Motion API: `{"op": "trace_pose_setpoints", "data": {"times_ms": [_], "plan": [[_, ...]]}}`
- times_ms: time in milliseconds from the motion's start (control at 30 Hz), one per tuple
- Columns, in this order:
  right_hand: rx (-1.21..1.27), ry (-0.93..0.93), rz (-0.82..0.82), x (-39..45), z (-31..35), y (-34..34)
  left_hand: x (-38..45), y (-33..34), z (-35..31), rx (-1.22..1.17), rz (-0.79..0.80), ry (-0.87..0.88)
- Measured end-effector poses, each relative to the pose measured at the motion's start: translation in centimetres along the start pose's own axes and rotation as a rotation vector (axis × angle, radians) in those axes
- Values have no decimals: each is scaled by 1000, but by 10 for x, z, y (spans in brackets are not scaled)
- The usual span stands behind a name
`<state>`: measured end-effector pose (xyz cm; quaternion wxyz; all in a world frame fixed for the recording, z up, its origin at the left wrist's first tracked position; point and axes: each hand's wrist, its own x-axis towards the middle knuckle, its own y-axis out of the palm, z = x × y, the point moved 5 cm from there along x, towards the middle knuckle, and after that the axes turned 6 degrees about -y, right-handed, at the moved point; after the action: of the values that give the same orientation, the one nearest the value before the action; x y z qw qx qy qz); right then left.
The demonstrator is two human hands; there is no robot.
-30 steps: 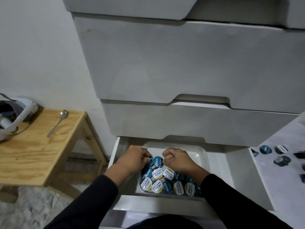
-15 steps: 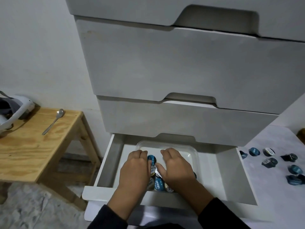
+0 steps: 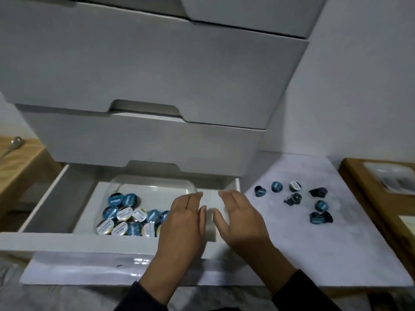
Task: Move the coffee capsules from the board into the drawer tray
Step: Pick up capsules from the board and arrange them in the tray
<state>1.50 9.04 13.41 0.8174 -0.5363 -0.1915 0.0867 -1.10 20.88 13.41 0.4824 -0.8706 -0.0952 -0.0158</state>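
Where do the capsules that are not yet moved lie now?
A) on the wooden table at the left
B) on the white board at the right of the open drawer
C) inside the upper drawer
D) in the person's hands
B: the loose capsules lie scattered on the white board, right of the open drawer; both hands are open and empty.

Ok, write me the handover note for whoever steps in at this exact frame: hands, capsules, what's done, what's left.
Left hand: open, empty, over the right end of the open drawer.
Right hand: open, empty, beside it near the drawer's right wall.
Done: a pile of capsules lies in the clear tray inside the drawer, towards its front left.
Left: about nine loose capsules sit scattered on the white board to the right of the drawer; several lie on their sides. Move them into the tray.
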Motion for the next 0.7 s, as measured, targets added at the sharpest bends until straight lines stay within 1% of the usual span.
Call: {"op": "trace_pose_setpoints", "data": {"times_ms": [100, 167, 233, 300, 367, 467, 567, 700], "plan": [[-68, 26, -99, -26, -60, -25, -11, 38, -56, -54, 43, 88], [-95, 28, -131, -41, -96, -36, -17, 62, -88, -75, 58, 125], [-128, 24, -138, -58, -132, -40, -23, 85, -114, -102, 78, 131], [-239, -28, -128, -76, -165, -37, -28, 109, -134, -134, 131, 113], [-356, -53, -77, -92, -192, -35, -28, 134, -151, -140, 184, 110], [-284, 93, -15, -106, -231, -40, -24, 168, -167, -114, 264, 122], [-157, 266, -34, -112, -266, -46, -15, 197, -178, -98, 337, 125], [-71, 442, 6, -115, -311, -44, 2, 232, -191, -134, 430, 92]]}}
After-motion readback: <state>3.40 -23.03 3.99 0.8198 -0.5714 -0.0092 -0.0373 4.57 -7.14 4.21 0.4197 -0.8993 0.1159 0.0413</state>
